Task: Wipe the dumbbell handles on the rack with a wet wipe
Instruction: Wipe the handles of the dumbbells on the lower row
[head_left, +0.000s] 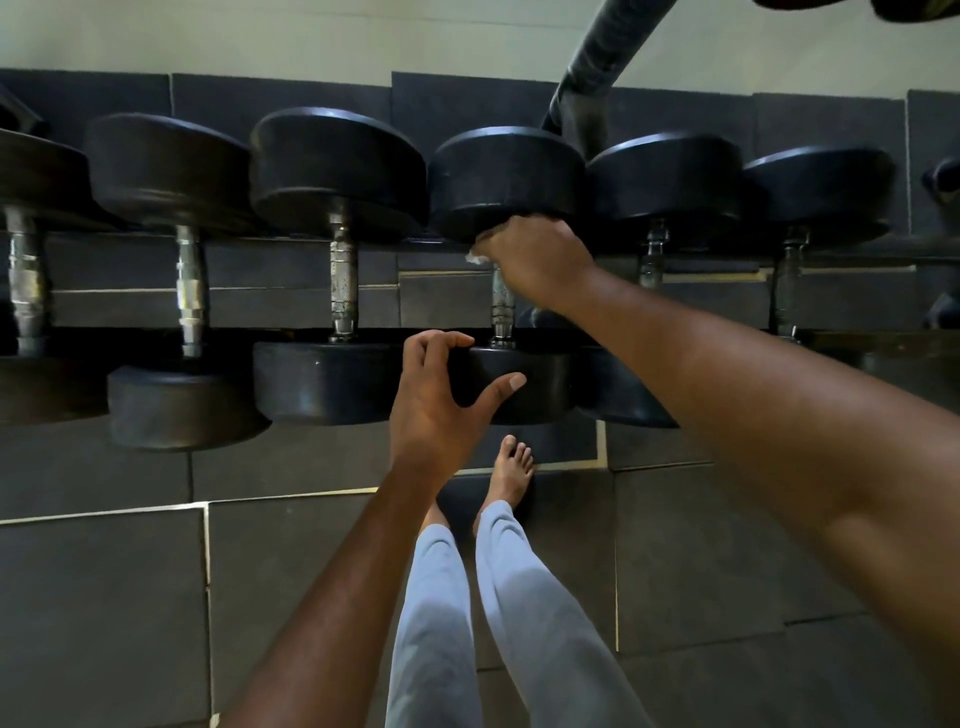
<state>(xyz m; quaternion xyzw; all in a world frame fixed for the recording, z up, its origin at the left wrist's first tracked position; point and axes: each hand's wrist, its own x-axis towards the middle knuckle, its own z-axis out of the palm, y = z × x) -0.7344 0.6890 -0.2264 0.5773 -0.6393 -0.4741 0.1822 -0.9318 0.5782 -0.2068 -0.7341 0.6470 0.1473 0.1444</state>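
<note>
Several black dumbbells lie side by side on a rack, their metal handles running away from me. My right hand (532, 254) grips the far end of the middle dumbbell's handle (503, 312), with a white wet wipe (475, 255) bunched under its fingers and peeking out at the left. My left hand (441, 395) holds the near head (540, 384) of the same dumbbell, fingers curled over its top edge and thumb pressed on its face. The far head (506, 176) sits just above my right hand.
Neighbouring dumbbell handles stand to the left (343, 280) and right (653, 254). A black padded bar (597, 62) slants down from the top right. My legs and bare feet (511, 467) stand on dark rubber floor tiles (104, 597) below the rack.
</note>
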